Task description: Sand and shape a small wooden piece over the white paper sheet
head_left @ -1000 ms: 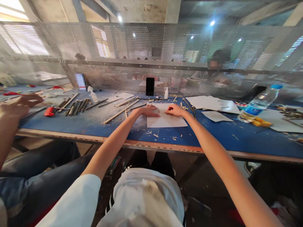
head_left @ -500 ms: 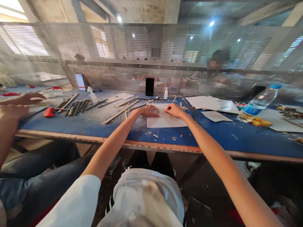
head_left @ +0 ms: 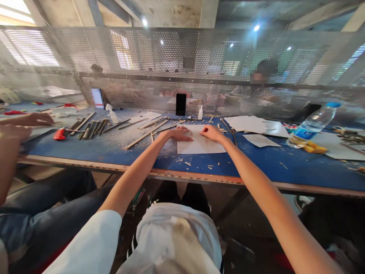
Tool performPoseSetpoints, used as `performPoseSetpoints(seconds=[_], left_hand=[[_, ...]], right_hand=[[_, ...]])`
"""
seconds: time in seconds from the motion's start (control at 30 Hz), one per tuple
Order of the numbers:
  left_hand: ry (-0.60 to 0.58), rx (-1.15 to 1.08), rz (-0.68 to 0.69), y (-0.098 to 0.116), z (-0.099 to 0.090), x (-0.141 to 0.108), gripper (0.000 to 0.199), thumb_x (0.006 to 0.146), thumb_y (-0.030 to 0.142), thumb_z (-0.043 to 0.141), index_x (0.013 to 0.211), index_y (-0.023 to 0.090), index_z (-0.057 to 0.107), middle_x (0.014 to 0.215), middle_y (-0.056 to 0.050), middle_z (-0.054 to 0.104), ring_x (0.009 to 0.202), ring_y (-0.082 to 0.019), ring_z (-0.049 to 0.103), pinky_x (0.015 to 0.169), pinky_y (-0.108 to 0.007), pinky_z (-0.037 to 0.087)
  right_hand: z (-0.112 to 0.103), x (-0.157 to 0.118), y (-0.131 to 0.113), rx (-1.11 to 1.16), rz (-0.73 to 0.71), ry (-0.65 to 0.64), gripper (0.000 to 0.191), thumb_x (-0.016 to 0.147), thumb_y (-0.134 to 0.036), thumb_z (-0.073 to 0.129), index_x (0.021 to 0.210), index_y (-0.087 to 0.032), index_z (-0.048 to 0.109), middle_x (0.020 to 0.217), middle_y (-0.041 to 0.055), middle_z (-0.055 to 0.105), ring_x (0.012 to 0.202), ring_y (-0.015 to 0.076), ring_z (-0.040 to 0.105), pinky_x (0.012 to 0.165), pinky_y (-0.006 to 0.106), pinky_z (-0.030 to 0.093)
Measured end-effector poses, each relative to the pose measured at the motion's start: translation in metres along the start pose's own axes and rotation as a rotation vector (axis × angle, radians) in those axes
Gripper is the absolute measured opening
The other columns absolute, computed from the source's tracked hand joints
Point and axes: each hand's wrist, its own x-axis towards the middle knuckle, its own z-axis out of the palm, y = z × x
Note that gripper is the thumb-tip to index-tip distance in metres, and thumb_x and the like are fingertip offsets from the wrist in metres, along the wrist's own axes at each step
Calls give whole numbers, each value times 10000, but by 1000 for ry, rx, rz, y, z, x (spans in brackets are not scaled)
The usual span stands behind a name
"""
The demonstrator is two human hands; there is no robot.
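Observation:
A white sheet of paper or card (head_left: pixel 196 147) lies on the blue tabletop in front of me. My left hand (head_left: pixel 181 134) rests on its left part, palm down with the fingers stretched out. Over the sheet's upper right part, my right hand (head_left: pixel 211 133) is closed, thumb and fingertips together and pointing left. Whatever sits between those fingertips is too small or hidden to make out. Pale wood shavings (head_left: pixel 187 163) are scattered around the sheet. Thin wooden sticks (head_left: pixel 146 134) lie left of my left hand.
Behind the sheet stand a black phone (head_left: pixel 180 104) and a small white squeeze bottle (head_left: pixel 200 112). At right are more white sheets (head_left: pixel 251 125) and a tilted water bottle (head_left: pixel 310 127). A red-handled tool (head_left: pixel 59 134) lies left, near another person's hands (head_left: pixel 37 119). Perforated metal screen (head_left: pixel 142 57) borders the back.
Both my hands stay nearly in place on the sheet, the right one shifting very slightly. At the left, the other person's hands have moved a little to the left.

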Motion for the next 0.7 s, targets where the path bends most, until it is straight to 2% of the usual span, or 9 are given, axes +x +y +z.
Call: performPoseSetpoints(seconds=[0.07,0.2,0.33,0.5,0.63,0.7], left_hand=[[-4,7,-6,1,0,-1,1121,880,921,433,1744,220,298,1823,-103,223,1656,-394,166,1337,-488,193],[-17,-7,-11,0,0,0,1115,862,948,438,1744,283,289,1829,-73,207,1662,-403,150,1338,-503,186],[-1,-35,2,-4,1,2,1108,873,932,478,1737,262,298,1826,-88,213,1654,-426,149,1334,-528,190],[2,-23,31,-6,2,4,1120,887,925,462,1726,198,313,1817,-122,229,1641,-429,178,1335,-520,181],[13,-26,29,-6,2,5,1080,889,922,476,1726,257,321,1809,-87,269,1631,-427,195,1327,-542,203],[6,-27,25,-6,2,5,1069,887,926,473,1727,281,323,1809,-75,267,1635,-419,193,1328,-533,205]], right_hand=[[-1,0,0,-22,18,14,186,901,-339,788,826,-190,706,874,69,797,756,199,672,693,283,447],[-2,-1,-1,21,-11,-46,215,894,-344,793,780,-191,694,855,61,798,760,198,675,690,277,451],[-2,-2,-3,7,12,4,186,903,-331,782,812,-189,703,876,68,802,760,191,665,684,273,443],[-3,-3,-6,58,-27,-65,209,886,-340,790,786,-191,684,867,57,794,767,192,663,689,272,449],[-3,-4,-6,25,-21,-9,191,889,-333,787,819,-189,683,883,61,790,768,187,654,682,269,431],[-3,-3,-6,26,-27,-36,204,894,-337,781,797,-189,678,868,60,788,760,185,652,680,270,431]])
